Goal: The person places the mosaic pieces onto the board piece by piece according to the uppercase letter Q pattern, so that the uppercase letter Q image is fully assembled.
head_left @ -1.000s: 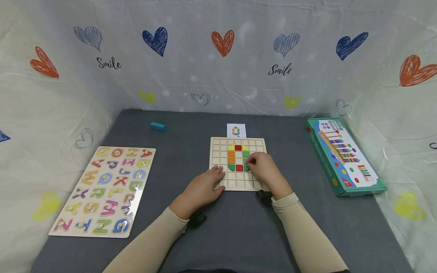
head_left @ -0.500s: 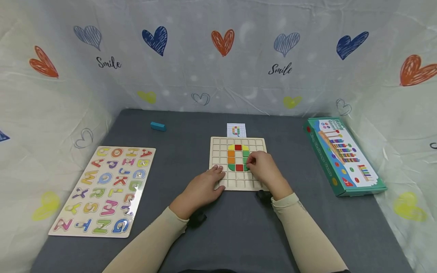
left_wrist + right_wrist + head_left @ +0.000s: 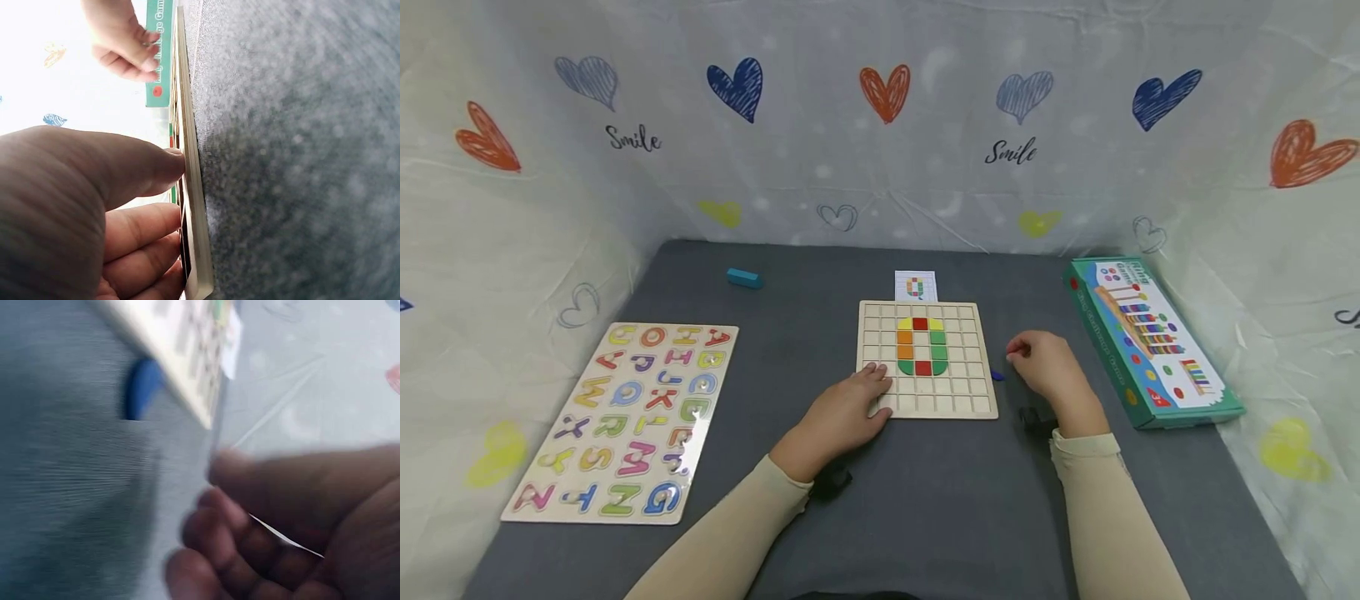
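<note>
A square wooden grid board (image 3: 940,406) lies on the grey table, with red, yellow, orange and green pieces (image 3: 937,337) set in a ring on it. My left hand (image 3: 842,417) rests on its left front part, fingers on top and thumb at the near edge (image 3: 190,162). Right of the board my right hand (image 3: 1051,371) hovers with loosely bent fingers; the right wrist view, blurred, shows nothing between them. Just left of that hand a small blue curved piece (image 3: 142,389) lies on the table beside the board's right edge. Behind the board is a pattern card (image 3: 915,286).
An alphabet puzzle board (image 3: 625,417) lies at the left. At the back left is a blue block (image 3: 744,278). A green game box (image 3: 1153,342) stands at the right. A white curtain (image 3: 820,167) printed with hearts encloses the table.
My right hand has left the board and moved right, past the blue piece, which now shows. The green pieces on the ring's right side are uncovered. The left hand stays in place.
</note>
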The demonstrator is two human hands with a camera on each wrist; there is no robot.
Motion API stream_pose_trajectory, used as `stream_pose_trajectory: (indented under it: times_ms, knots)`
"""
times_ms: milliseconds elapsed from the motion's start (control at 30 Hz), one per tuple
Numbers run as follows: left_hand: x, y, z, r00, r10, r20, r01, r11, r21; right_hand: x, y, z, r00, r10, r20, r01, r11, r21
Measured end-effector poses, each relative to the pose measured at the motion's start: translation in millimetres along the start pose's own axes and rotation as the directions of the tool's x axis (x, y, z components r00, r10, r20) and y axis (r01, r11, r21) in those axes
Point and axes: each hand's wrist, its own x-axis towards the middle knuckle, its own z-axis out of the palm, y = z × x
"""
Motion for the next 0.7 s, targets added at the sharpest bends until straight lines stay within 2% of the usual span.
stream_pose_trajectory:
  times_ms: [100, 167, 433, 700]
  knots:
    - [-0.3, 0.0, -0.5, 1.0, -0.003, -0.001, 0.003, 1.0, 0.002, -2.4, 4, 7, 0.996, -0.004, 0.091, 0.004, 1.0, -0.008]
    - [-0.3, 0.1, -0.5, 1.0, -0.002, -0.001, 0.002, 1.0, 0.0, -3.8, 5, 11, 0.993, -0.007, 0.115, 0.009, 1.0, -0.01]
    - [-0.9, -1.0, 1.3, 1.0, 0.0, -0.007, 0.0, 1.0, 0.0, -7.5, 1, 24, 0.996, -0.045, 0.075, 0.046, 0.999, -0.017]
    - [-1.0, 0.5, -0.7, 1.0, 0.01, -0.015, -0.01, 1.0, 0.007, -8.2, -2, 28, 0.999, -0.038, 0.019, 0.039, 0.998, -0.051]
